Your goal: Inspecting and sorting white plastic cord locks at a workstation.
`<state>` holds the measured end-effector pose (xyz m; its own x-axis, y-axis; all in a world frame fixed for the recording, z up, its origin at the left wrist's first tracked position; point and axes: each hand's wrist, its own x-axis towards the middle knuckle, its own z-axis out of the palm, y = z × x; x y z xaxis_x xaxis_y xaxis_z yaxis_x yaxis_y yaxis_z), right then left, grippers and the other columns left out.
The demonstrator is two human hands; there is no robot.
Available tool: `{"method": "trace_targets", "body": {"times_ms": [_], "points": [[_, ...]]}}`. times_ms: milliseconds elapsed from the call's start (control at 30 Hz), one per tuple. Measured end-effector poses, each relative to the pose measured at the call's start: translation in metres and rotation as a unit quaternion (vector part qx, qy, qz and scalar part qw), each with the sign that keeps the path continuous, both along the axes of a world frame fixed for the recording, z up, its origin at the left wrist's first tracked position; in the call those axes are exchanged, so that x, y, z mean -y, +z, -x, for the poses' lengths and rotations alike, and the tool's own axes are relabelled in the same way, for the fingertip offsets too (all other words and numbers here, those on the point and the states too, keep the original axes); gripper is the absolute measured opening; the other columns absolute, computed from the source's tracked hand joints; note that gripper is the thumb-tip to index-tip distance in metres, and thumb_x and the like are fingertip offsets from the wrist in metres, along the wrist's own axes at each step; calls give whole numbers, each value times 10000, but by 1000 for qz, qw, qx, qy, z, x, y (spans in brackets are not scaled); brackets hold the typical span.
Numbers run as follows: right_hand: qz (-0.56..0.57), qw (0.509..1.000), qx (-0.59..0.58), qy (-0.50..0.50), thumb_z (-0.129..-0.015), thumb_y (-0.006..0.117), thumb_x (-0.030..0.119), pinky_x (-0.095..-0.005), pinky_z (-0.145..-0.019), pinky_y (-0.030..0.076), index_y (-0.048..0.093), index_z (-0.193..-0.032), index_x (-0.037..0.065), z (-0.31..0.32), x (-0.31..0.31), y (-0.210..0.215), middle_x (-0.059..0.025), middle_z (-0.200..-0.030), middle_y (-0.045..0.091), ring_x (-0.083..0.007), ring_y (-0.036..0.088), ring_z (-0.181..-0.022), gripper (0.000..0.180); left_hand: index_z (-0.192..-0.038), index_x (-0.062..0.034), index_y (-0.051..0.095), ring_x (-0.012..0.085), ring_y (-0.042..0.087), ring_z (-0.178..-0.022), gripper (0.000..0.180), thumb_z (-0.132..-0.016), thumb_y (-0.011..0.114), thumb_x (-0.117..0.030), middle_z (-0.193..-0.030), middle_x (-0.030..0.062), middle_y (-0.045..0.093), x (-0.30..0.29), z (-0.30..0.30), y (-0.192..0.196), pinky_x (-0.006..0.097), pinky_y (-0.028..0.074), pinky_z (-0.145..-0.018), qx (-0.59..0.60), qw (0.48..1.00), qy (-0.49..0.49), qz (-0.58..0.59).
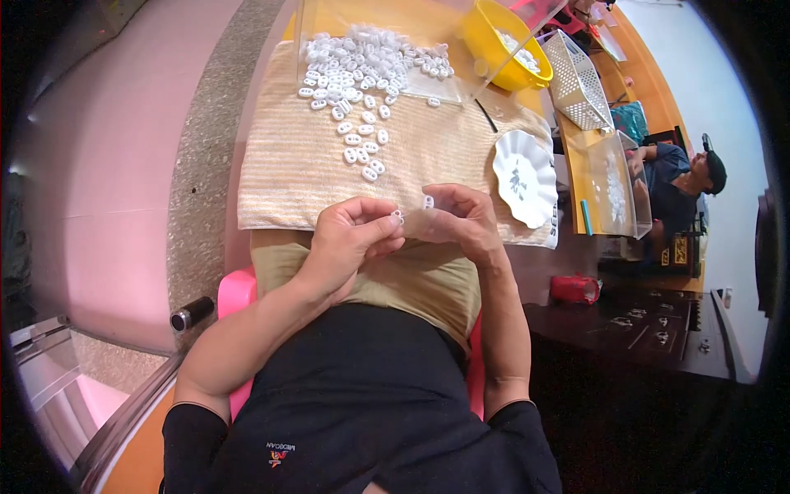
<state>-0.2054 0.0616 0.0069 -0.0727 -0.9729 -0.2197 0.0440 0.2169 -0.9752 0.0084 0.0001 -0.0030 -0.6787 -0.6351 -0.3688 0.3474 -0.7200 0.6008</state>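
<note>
Between the thumb and fingers of my left hand is a small white plastic piece. My right hand pinches a white oval two-hole piece between thumb and forefinger, a short way to the right of the first. Both hands are over my lap, at the near edge of a striped towel. A large heap of similar white oval pieces lies at the far side, with several strewn toward me. To the right stands a white scalloped dish with small dark bits in it.
A clear plastic tray is behind the towel. Beyond it are a yellow basin holding white pieces and a white perforated basket. A thin black stick lies near the dish. At right, another person sits by a clear bin.
</note>
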Motion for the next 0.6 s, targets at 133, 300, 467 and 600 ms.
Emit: {"method": "trace_targets", "body": {"times_ms": [133, 300, 467, 600], "points": [[-21, 999, 27, -27, -826, 689, 22, -232, -653, 542, 616, -1128, -17, -10, -1, 6, -63, -896, 680, -113, 652, -750, 313, -1005, 13, 577, 150, 652, -730, 134, -882, 618, -22, -841, 87, 650, 2, 1, -3, 337, 599, -724, 0, 1000, -4, 2], [-18, 999, 31, -18, -823, 699, 30, -227, -653, 532, 622, -1125, -20, -15, -2, 6, -65, -895, 682, -110, 645, -742, 316, -1008, 15, 578, 148, 650, -730, 138, -883, 621, -26, -847, 90, 652, 1, 1, -5, 346, 600, -724, -4, 1000, -6, 4], [5, 999, 32, -6, -817, 709, 35, -242, -664, 518, 626, -1119, -29, -16, -3, 0, -77, -885, 684, -120, 628, -712, 319, -996, 23, 594, 136, 647, -728, 148, -867, 646, -29, -878, 95, 658, -1, 0, -1, 240, 562, -686, -9, 1000, 1, -6], [-1, 999, 36, -6, -816, 709, 36, -248, -671, 520, 626, -1121, -31, -18, -4, 1, -82, -885, 684, -128, 631, -722, 323, -994, 25, 592, 138, 650, -733, 149, -868, 647, -32, -891, 103, 661, -1, 0, -1, 237, 564, -685, -16, 1000, -1, -2]]}}
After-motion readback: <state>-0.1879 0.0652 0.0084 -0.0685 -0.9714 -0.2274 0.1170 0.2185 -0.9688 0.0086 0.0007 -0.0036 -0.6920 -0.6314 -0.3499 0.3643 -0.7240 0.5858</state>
